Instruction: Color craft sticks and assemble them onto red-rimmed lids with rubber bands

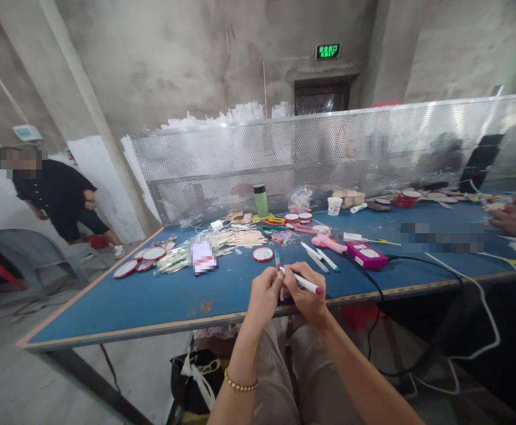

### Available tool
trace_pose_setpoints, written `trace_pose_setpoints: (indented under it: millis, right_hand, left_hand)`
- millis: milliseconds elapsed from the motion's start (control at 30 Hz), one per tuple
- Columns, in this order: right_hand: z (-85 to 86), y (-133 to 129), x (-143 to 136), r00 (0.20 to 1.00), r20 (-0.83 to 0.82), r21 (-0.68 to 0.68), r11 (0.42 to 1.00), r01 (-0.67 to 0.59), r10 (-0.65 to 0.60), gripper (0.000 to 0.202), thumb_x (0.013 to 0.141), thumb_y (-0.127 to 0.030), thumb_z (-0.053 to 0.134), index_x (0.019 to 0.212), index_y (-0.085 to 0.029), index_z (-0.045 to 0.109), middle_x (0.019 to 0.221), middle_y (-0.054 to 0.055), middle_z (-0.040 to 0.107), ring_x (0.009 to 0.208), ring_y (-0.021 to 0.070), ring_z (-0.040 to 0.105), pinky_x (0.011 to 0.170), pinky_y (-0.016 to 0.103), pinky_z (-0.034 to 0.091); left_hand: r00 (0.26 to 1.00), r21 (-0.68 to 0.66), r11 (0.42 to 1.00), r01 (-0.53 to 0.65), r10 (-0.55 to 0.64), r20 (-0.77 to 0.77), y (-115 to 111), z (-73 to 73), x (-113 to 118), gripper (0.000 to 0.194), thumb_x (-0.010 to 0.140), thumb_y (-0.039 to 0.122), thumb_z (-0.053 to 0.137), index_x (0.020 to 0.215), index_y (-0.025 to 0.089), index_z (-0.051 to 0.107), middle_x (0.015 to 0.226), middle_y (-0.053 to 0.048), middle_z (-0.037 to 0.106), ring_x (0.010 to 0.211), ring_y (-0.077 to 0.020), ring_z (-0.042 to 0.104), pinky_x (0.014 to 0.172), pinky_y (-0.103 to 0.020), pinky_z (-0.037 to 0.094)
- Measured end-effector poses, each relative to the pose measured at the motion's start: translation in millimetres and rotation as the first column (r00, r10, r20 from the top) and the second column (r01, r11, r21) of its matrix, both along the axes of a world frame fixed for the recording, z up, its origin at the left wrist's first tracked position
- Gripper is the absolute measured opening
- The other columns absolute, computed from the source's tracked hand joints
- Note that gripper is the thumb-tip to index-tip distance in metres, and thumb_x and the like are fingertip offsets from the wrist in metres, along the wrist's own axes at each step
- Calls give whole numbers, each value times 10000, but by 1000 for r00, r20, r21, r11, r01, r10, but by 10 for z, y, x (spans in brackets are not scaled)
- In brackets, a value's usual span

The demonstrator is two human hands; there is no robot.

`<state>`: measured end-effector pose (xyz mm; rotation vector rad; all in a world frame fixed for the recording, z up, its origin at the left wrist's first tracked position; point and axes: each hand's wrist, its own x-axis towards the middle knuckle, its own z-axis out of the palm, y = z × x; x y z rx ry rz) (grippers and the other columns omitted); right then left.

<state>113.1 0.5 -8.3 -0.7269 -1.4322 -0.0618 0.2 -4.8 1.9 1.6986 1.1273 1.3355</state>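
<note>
Two grips, close together

Left hand (265,290): fingers closed on a small stick-like piece (278,258), upright, teal near its top. Right hand (307,302): wrapped around a white marker (304,282), red end outward, other end at the piece; contact unclear. Piece is over the blue table (107,295), near its front edge, beside a red-rimmed disc (263,254). Loose pens (329,260) beyond right hand.

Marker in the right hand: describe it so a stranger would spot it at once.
Start at the long blue table and go to its near edge, where the left hand and right hand meet. The right hand grips the marker, white with a red end pointing right. It is held, while the other white markers lie loose on the table just beyond.
</note>
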Motion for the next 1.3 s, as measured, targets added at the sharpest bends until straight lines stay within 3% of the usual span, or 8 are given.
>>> trace_pose_setpoints:
  millis: [333,600,1133,1300]
  right_hand:
    - [-19,2,9,999,-20,-4,999,32,-32,195,886,-211,547,704,-194,615,598,-6,648,488,110,578,512,227,482]
    - [-3,12,4,1000,23,-15,1000,-12,12,186,889,-209,542,728,-194,633,624,-1,666,510,111,598,523,224,491]
    - [0,12,-4,999,-46,17,1000,-19,20,164,879,-175,557,732,-186,628,624,-5,662,511,109,601,522,214,487]
    - [-34,34,-4,998,-26,-42,997,-65,64,150,891,-201,557,767,-188,641,657,-4,674,524,110,612,539,218,499]
  left_hand:
    - [1000,-10,1000,18,-18,-5,20,-30,-11,370,827,509,486,651,183,489,583,28,481,584,-122,447,557,-232,346]
    - [1000,-5,1000,8,-7,12,36,-52,-11,348,808,495,514,652,184,493,583,31,470,586,-122,440,553,-231,350]
    - [999,7,1000,29,-29,16,22,-41,-12,309,825,444,511,665,179,500,589,29,493,579,-124,453,557,-238,343]
    - [1000,7,1000,18,-18,20,24,-40,-11,294,820,431,514,676,175,511,584,32,484,570,-120,434,548,-238,335]
